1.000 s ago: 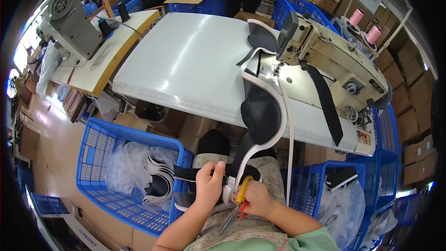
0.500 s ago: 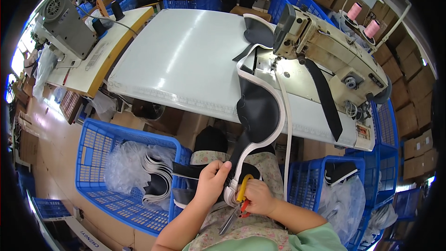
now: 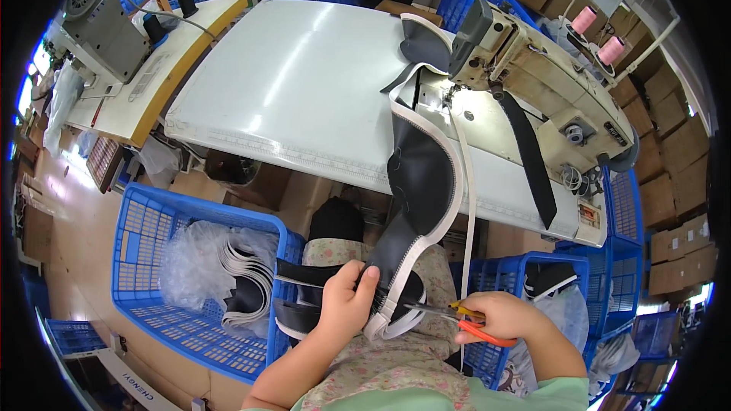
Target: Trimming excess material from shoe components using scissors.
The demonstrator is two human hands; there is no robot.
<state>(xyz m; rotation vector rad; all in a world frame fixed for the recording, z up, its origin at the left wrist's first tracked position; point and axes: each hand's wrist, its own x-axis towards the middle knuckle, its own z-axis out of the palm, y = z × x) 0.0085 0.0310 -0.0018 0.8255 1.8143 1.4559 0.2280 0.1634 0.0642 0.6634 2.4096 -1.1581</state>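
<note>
A long black leather-like strip with a white zipper-like edging (image 3: pixel 426 175) runs from the sewing machine (image 3: pixel 560 80) down over my lap. My left hand (image 3: pixel 347 298) is closed on its near part, thumb on top. To the right, my right hand (image 3: pixel 504 315) grips scissors (image 3: pixel 486 332) with orange and yellow handles. Their blades point left and reach the strip's edging, close to my left fingers; the blade tips are hidden by the strip. More folded black pieces lie on my lap at the left. A narrow white tape (image 3: pixel 470 213) hangs from the machine.
A blue basket (image 3: pixel 205 202) on the left holds clear plastic and stacked black-and-white pieces. Another blue basket (image 3: pixel 525 259) stands at the right. The white worktable (image 3: pixel 282 84) lies ahead, with pink thread cones (image 3: pixel 611 50) behind the machine. Cardboard boxes line the far right.
My right hand has moved right and turned the scissors, whose blades hung down toward me and now point left at the strip. My left hand keeps its hold.
</note>
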